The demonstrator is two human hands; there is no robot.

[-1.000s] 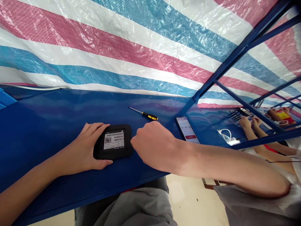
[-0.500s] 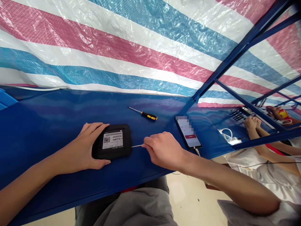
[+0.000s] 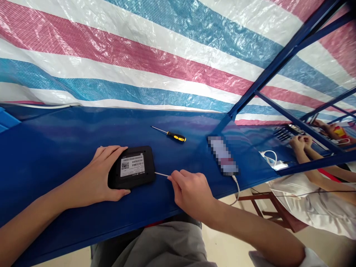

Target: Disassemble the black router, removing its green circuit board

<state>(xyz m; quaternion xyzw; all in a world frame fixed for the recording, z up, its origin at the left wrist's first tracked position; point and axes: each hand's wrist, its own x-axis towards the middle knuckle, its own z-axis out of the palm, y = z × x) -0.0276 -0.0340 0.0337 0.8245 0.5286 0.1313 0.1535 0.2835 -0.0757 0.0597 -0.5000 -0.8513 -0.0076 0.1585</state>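
A flat black plastic device (image 3: 150,167) lies on the blue table with a white label (image 3: 132,165), printed with a QR code and barcodes, facing up. My left hand (image 3: 104,176) grips its left end, fingers along the far side and thumb at the near side. From the device's right edge a thin pale rod (image 3: 161,174) runs to my right hand (image 3: 191,193). That hand is closed around the rod's other end, which the fist hides. The rod's tip meets the device's side; whether it goes inside, I cannot tell.
A black-and-yellow screwdriver (image 3: 177,137) lies beyond the device. To the right is a phone (image 3: 223,155) with a white cable (image 3: 236,185). Blue frame bars (image 3: 258,85) rise at the right. Farther right are another person's hands (image 3: 300,142) and a white power strip (image 3: 274,161).
My right hand has moved slightly nearer the table's front edge, and the rod now slants down toward it. My left hand and the device are almost unchanged.
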